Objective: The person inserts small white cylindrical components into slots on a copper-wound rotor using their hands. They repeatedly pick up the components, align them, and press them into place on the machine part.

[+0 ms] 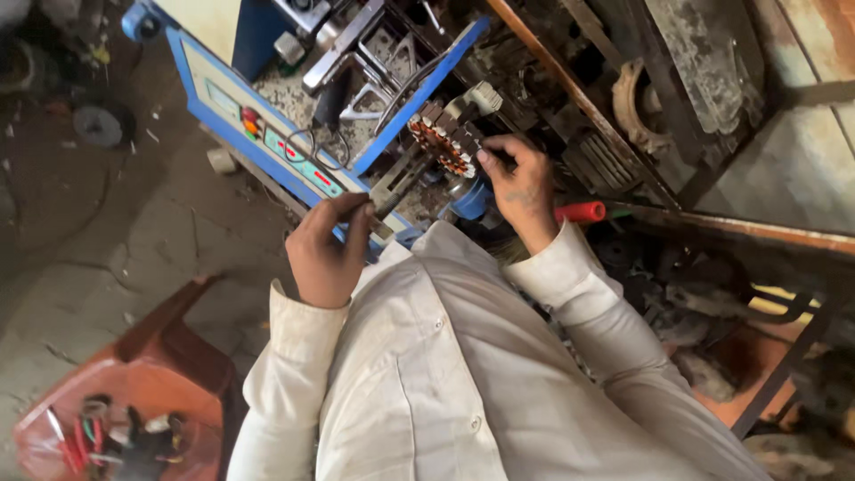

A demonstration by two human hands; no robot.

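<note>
Right now my right hand (521,183) has its fingers (488,158) pinched on the rim of the stator (445,138), a round core with copper-coloured windings and dark slots, held up in front of the blue machine (267,142). My left hand (328,254) has its fingers (356,209) closed around a slim dark tool (396,191) whose far end points up toward the stator's lower edge; whether the tip touches it I cannot tell. To my mind the work goes best with the stator kept steady and the tool moved gently, so the windings are not nicked. A red handle (581,211) lies just beside my right wrist. Scissors (322,147) rest on the machine's panel. Down to my left an orange stool (151,365) carries a bag of wires (116,441).
</note>
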